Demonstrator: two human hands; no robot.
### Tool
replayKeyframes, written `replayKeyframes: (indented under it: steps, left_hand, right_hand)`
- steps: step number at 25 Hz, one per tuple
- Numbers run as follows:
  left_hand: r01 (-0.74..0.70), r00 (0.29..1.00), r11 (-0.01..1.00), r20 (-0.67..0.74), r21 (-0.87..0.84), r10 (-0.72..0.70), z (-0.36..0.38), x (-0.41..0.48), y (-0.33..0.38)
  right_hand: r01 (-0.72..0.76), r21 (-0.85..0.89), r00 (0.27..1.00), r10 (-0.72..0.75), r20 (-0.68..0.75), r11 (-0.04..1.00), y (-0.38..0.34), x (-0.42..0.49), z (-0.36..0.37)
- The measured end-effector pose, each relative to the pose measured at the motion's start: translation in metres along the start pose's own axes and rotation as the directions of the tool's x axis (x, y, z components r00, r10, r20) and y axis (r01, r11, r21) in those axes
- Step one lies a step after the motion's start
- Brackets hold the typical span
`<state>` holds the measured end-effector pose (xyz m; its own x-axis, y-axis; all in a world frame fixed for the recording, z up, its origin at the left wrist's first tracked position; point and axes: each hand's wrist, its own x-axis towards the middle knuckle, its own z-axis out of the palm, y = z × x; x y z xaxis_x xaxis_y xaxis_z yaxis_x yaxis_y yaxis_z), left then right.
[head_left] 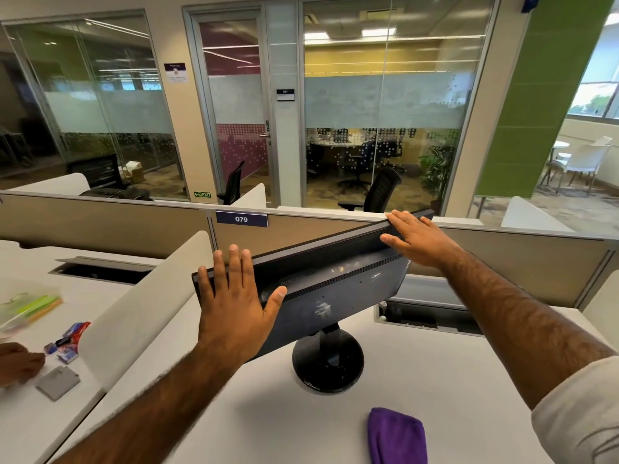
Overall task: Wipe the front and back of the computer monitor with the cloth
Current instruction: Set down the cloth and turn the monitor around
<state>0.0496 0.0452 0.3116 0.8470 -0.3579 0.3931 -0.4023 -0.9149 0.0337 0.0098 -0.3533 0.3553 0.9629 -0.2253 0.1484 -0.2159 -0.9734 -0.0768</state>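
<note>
A black computer monitor (338, 289) stands on a round black base (328, 363) on the white desk (268, 413), its dusty, smudged back turned toward me. My left hand (234, 303) grips its left edge, fingers over the top and thumb on the back. My right hand (418, 239) lies on the monitor's upper right corner, fingers spread along the top edge. A folded purple cloth (397, 437) rests on the desk near the front edge, right of the base, with neither hand touching it.
A white curved divider (140, 309) separates this desk from the left one, where another person's hand (18, 363), small packets (68, 339) and a grey card (57, 382) lie. A beige partition labelled 079 (241, 219) runs behind. An open cable slot (425, 316) sits at the back right.
</note>
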Motion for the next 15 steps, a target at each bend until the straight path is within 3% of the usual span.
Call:
replayKeyframes:
  steps: [15]
  left_hand:
    - [-0.166,0.966,0.986,0.194,-0.033,0.169,0.001,0.048,-0.044]
  right_hand:
    - [-0.072,-0.071,0.994,0.066,-0.087,0.995,-0.012,-0.017,0.006]
